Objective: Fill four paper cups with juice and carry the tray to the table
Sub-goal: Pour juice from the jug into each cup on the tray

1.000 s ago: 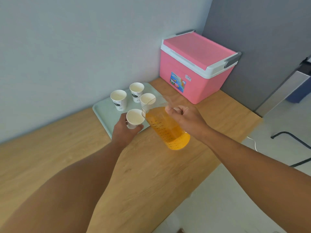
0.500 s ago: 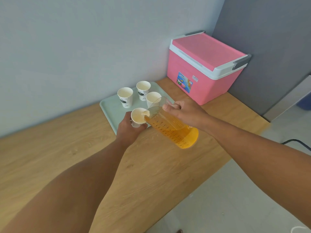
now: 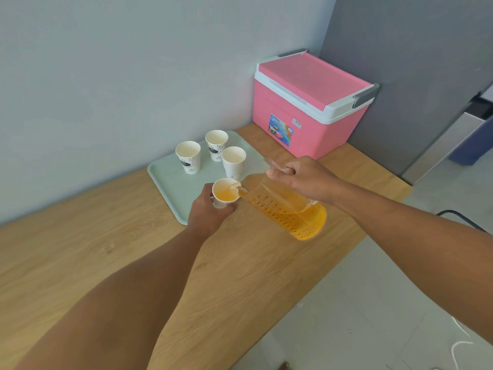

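Observation:
A pale green tray (image 3: pixel 170 180) lies on the wooden counter by the wall. Three empty white paper cups (image 3: pixel 188 156) (image 3: pixel 216 141) (image 3: pixel 234 158) stand upright on it. My left hand (image 3: pixel 206 212) grips a fourth paper cup (image 3: pixel 225 194) at the tray's near right corner; orange juice lies in it. My right hand (image 3: pixel 301 177) holds the handle of a clear measuring jug (image 3: pixel 285 209) of orange juice, tilted steeply left with its spout over that cup's rim. Juice runs from spout into cup.
A pink cooler box (image 3: pixel 309 102) with a white rim stands on the counter's far right end against a grey partition. The counter's front edge (image 3: pixel 306 295) runs diagonally, with light floor beyond. A black cable (image 3: pixel 458 217) lies on the floor at right.
The jug has tipped further toward the held cup, and juice now shows inside the cup, which was empty before. My left hand stays on the cup.

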`<state>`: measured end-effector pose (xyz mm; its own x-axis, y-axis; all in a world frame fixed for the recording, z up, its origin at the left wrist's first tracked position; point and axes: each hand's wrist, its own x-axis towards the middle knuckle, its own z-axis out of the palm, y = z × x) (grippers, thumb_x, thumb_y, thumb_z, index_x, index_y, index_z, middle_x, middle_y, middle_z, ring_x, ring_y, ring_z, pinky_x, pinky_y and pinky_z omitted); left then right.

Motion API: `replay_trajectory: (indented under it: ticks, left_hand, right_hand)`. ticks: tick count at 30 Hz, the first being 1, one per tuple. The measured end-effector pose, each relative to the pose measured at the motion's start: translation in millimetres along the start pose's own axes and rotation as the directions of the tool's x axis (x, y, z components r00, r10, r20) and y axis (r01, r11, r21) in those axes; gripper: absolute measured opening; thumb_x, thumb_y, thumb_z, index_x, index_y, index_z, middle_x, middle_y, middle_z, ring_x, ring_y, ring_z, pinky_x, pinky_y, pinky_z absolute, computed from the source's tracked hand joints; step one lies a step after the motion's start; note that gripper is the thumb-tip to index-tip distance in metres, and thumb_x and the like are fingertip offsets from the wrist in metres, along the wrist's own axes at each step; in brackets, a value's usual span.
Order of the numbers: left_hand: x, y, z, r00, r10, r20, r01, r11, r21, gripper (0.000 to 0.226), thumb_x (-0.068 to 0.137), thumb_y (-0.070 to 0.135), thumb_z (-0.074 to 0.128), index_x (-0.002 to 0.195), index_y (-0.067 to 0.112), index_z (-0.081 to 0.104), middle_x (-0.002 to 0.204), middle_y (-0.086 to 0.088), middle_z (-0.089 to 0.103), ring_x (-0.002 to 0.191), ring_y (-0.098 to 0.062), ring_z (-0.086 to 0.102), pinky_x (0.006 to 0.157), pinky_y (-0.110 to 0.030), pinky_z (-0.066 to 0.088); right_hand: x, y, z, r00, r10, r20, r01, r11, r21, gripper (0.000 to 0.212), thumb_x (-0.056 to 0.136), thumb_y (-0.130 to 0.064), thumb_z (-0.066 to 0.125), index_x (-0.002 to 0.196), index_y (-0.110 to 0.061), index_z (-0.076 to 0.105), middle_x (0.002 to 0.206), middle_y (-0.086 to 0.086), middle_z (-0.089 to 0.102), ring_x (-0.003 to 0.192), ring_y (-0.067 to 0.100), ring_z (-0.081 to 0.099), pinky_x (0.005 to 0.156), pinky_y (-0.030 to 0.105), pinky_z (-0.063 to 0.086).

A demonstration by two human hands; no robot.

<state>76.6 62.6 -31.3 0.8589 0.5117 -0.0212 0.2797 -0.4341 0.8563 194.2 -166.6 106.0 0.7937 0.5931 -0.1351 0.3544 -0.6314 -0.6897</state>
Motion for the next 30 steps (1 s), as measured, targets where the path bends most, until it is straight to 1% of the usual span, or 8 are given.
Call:
replay_trajectory:
  ticks: [2,5,8,10,12,15,20,30]
  left_hand:
    - [0.0,2.3,4.2,1.000,0.005,0.015,-0.005,1.000,0.003,0.070,0.076,0.049,0.086,0.132,0.028,0.050,0.117,0.012,0.063,0.107,-0.015,0.059,0.083,-0.034,0.050]
    - [-0.4,7.2,11.3,0.999,0.022,0.036,-0.022,1.000,0.004,0.069,0.076,0.047,0.087,0.132,0.028,0.050,0.116,0.014,0.061,0.107,-0.015,0.058,0.083,-0.034,0.050]
    - [-0.8,12.9,20.3,0.997,0.044,0.062,-0.044,0.999,0.004,0.069,0.077,0.047,0.086,0.133,0.027,0.051,0.116,0.013,0.061,0.106,-0.014,0.058,0.084,-0.034,0.050]
    - [-1.4,16.8,26.7,0.996,0.046,0.081,-0.046,0.999,-0.002,0.069,0.077,0.047,0.086,0.133,0.028,0.050,0.118,0.013,0.061,0.107,-0.014,0.057,0.084,-0.033,0.049]
    - [-2.1,21.4,33.4,0.994,0.041,0.098,-0.039,0.999,-0.023,0.067,0.078,0.046,0.086,0.133,0.030,0.050,0.117,0.014,0.061,0.107,-0.014,0.058,0.082,-0.029,0.046]
    - [-2.9,29.4,43.0,0.991,0.041,0.129,-0.033,0.997,-0.063,0.066,0.080,0.044,0.085,0.134,0.031,0.050,0.118,0.014,0.060,0.108,-0.015,0.058,0.082,-0.028,0.046]
    - [-0.5,38.7,55.3,0.987,0.041,0.155,-0.027,0.996,-0.087,0.069,0.080,0.047,0.084,0.137,0.031,0.048,0.124,0.012,0.060,0.111,-0.015,0.058,0.082,-0.029,0.048]
    - [12.0,37.0,46.3,0.993,0.001,0.116,0.014,0.992,-0.127,0.078,0.078,0.050,0.085,0.141,0.026,0.047,0.131,0.006,0.063,0.113,-0.019,0.061,0.086,-0.033,0.051]
  right_hand:
    - [1.2,11.1,-4.0,1.000,0.029,0.008,-0.029,1.000,0.011,0.070,0.080,-0.081,0.064,0.056,-0.025,0.030,0.055,-0.017,0.033,0.081,0.016,0.074,0.071,0.042,0.046]
    - [-4.8,17.9,-10.6,1.000,0.021,0.000,-0.021,0.999,0.037,0.074,0.082,-0.079,0.067,0.059,-0.022,0.026,0.057,-0.016,0.037,0.102,0.021,0.077,0.078,0.054,0.053]
    - [-15.8,19.3,-15.9,0.999,0.040,0.002,-0.040,0.998,0.051,0.071,0.089,-0.067,0.070,0.061,-0.022,0.023,0.048,-0.025,0.045,0.090,0.032,0.078,0.073,0.042,0.045]
    - [-25.9,15.3,-20.5,0.998,0.053,-0.027,-0.052,0.998,0.040,0.065,0.094,-0.060,0.069,0.064,-0.022,0.025,0.045,-0.027,0.049,0.056,0.015,0.062,0.065,0.033,0.036]
    - [-37.6,10.9,-25.8,0.994,0.072,-0.078,-0.071,0.997,0.021,0.057,0.100,-0.050,0.067,0.070,-0.014,0.034,0.040,-0.025,0.045,0.041,0.002,0.042,0.053,0.027,0.031]
    - [-51.0,13.1,-31.1,0.990,0.092,-0.106,-0.089,0.995,0.039,0.055,0.100,-0.050,0.066,0.073,-0.013,0.036,0.043,-0.020,0.039,0.040,0.000,0.038,0.047,0.017,0.031]
    - [-58.7,28.8,-26.3,0.972,0.167,-0.163,-0.152,0.983,0.100,0.059,0.093,-0.066,0.065,0.069,-0.026,0.029,0.060,-0.010,0.033,0.048,0.007,0.028,0.048,0.026,0.027]
    - [-59.8,28.0,8.0,0.939,0.283,-0.194,-0.134,0.822,0.554,0.056,0.098,-0.056,0.065,0.066,-0.025,0.031,0.053,-0.006,0.032,0.046,0.013,0.026,0.046,0.029,0.027]
